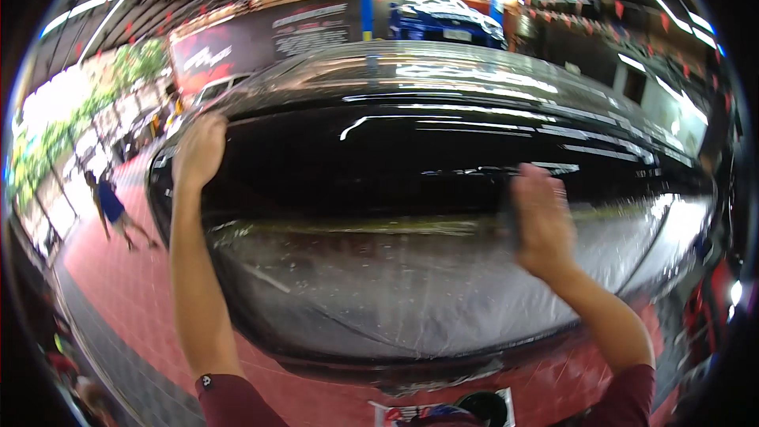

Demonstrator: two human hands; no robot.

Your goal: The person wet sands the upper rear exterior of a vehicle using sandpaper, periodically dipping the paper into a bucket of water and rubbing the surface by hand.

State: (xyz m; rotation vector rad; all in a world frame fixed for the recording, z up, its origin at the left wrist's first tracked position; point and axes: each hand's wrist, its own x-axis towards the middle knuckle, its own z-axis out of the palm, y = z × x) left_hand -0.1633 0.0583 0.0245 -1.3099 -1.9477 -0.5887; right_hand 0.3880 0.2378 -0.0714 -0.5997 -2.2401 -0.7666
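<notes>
A glossy black car panel or window [356, 154] fills the middle, reflecting the ceiling lights. Below it spreads a greyish, wet-looking sheet-like surface [379, 285] with droplets and crease lines; whether it is film or bodywork I cannot tell. My left hand [201, 150] is at the panel's upper left edge, fingers bent over and closed there; what they grip, if anything, is hidden. My right hand [545, 221] lies against the right part of the panel, smeared by motion. Along its left side shows a dark flat edge, perhaps a pad, too blurred to name.
The car's roof [379, 55] stretches away behind the panel. A blue car [447, 20] stands by blue posts at the back. Someone in a blue top [109, 199] walks on the red tiled floor [103, 269] at left. A box-like item [443, 411] sits below me.
</notes>
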